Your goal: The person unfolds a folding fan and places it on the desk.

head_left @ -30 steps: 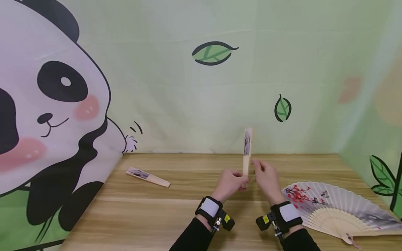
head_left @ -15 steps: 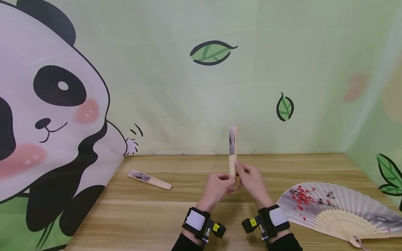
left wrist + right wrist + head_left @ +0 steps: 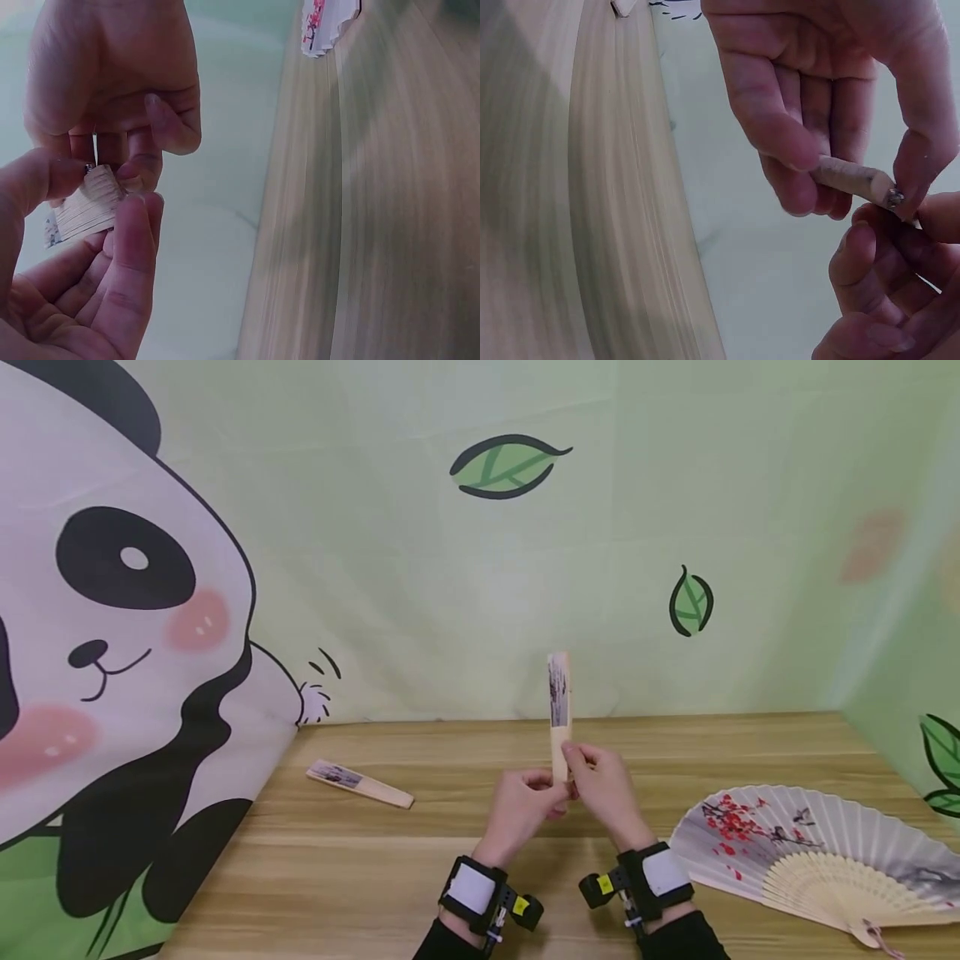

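Observation:
A folded hand fan (image 3: 558, 689) with a dark printed strip stands upright in front of me. My left hand (image 3: 525, 806) grips its lower end between thumb and fingers. In the left wrist view the stacked ribs (image 3: 88, 204) and the rivet show between the left fingers. My right hand (image 3: 606, 789) pinches the fan's right side just above the left hand, its fingertips partly hidden. The right wrist view has the left hand (image 3: 802, 90) around the fan's base (image 3: 851, 178) and the right hand (image 3: 900, 285) at its edge.
Another folded fan (image 3: 360, 783) lies on the wooden table (image 3: 360, 885) at the left. An open fan (image 3: 795, 847) with red blossoms and a pink tassel (image 3: 881, 939) is spread out at the right. A printed panda backdrop (image 3: 375, 568) rises behind the table.
One second ago the right hand was apart from the fan; it has come in and now pinches its side. Both hands and the fan have shifted left. The left hand keeps its grip.

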{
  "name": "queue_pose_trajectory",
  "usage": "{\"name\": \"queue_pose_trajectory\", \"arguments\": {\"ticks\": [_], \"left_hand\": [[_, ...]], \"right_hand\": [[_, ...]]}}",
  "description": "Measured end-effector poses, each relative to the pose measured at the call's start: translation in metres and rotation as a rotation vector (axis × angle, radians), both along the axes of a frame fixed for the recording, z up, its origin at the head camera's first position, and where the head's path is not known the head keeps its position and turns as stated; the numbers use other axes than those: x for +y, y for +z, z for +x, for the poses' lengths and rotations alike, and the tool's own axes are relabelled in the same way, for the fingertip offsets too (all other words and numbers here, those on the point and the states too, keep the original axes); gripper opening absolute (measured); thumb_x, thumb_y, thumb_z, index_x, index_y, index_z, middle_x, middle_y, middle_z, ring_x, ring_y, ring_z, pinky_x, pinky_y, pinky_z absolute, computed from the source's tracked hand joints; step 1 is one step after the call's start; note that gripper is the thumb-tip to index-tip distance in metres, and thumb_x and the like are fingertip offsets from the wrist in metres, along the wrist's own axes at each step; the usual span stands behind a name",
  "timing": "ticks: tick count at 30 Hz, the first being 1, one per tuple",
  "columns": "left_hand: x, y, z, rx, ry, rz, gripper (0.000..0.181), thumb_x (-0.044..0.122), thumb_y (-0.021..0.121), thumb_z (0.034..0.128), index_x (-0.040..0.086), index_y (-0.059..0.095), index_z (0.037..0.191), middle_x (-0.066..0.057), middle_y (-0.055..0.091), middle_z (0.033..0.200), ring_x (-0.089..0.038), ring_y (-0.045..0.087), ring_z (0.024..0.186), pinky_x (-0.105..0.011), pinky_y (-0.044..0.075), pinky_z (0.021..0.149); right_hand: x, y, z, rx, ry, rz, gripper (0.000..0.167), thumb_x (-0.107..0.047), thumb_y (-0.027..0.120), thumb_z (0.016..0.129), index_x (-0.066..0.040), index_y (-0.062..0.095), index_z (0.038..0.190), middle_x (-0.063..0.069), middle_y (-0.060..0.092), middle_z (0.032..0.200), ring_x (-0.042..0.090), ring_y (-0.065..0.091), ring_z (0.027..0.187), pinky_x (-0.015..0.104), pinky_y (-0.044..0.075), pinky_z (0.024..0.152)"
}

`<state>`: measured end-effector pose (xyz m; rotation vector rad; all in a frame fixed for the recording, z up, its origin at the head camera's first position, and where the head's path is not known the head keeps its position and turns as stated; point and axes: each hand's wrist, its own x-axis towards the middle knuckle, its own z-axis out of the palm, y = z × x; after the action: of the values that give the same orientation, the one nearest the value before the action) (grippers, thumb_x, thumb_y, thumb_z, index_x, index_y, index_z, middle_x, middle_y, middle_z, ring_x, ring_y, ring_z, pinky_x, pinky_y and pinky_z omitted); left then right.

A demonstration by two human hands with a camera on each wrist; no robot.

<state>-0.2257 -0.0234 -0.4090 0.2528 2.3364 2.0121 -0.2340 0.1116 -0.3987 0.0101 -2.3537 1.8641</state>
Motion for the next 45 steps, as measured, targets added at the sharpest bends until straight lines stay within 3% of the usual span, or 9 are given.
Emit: {"name": "queue_pose_trajectory", "arguments": {"ticks": [7, 14, 22, 29, 35, 45], "left_hand": [[0.0, 0.0, 0.0, 0.013, -0.007, -0.045, 0.017, 0.026, 0.078, 0.083, 0.01, 0.077, 0.085, 0.0, 0.069, 0.068, -0.014, 0.065, 0.06, -0.041, 0.058, 0.065], [-0.004, 0.002, 0.0, -0.007, -0.031, -0.009, 0.02, 0.027, 0.078, 0.0847, 0.007, 0.076, 0.084, -0.001, 0.068, 0.068, -0.012, 0.06, 0.058, -0.046, 0.058, 0.066], [-0.004, 0.002, -0.003, -0.016, 0.012, 0.053, 0.026, 0.027, 0.075, 0.0884, 0.003, 0.075, 0.099, -0.004, 0.071, 0.081, -0.014, 0.065, 0.067, -0.031, 0.059, 0.064], [-0.003, 0.003, -0.003, 0.03, 0.085, 0.096, 0.027, 0.024, 0.073, 0.0903, 0.0, 0.072, 0.102, -0.005, 0.07, 0.084, -0.014, 0.064, 0.065, -0.032, 0.059, 0.062], [-0.004, 0.01, -0.002, 0.028, 0.139, 0.161, 0.026, 0.026, 0.073, 0.0897, 0.003, 0.073, 0.1, -0.004, 0.069, 0.083, -0.014, 0.061, 0.065, -0.026, 0.055, 0.06], [-0.007, 0.016, -0.001, 0.011, 0.146, 0.23, 0.024, 0.026, 0.071, 0.0918, 0.004, 0.073, 0.101, -0.006, 0.067, 0.084, -0.015, 0.06, 0.066, -0.033, 0.056, 0.064]], "right_hand": [[0.0, 0.003, 0.001, -0.016, -0.033, 0.038, 0.037, -0.032, 0.051, 0.103, -0.001, 0.072, 0.099, 0.012, 0.063, 0.09, 0.019, 0.055, 0.067, 0.024, 0.043, 0.053], [0.001, 0.006, 0.003, -0.047, -0.036, 0.038, 0.039, -0.035, 0.051, 0.103, -0.002, 0.071, 0.1, 0.011, 0.061, 0.087, 0.019, 0.054, 0.065, 0.023, 0.041, 0.051], [-0.002, 0.007, 0.006, -0.033, -0.033, 0.036, 0.037, -0.033, 0.051, 0.103, -0.002, 0.072, 0.099, 0.011, 0.063, 0.085, 0.018, 0.051, 0.061, 0.022, 0.038, 0.047], [-0.006, 0.011, 0.012, -0.009, -0.049, 0.036, 0.035, -0.03, 0.053, 0.103, -0.001, 0.073, 0.096, 0.009, 0.063, 0.079, 0.016, 0.049, 0.059, 0.022, 0.036, 0.046], [-0.009, 0.018, 0.017, 0.004, -0.043, 0.027, 0.036, -0.032, 0.053, 0.102, -0.002, 0.073, 0.101, 0.008, 0.063, 0.078, 0.018, 0.052, 0.06, 0.022, 0.037, 0.046], [-0.013, 0.022, 0.021, 0.071, -0.033, 0.048, 0.032, -0.025, 0.055, 0.102, -0.001, 0.074, 0.094, 0.011, 0.061, 0.07, 0.016, 0.051, 0.056, 0.022, 0.036, 0.043]]}}
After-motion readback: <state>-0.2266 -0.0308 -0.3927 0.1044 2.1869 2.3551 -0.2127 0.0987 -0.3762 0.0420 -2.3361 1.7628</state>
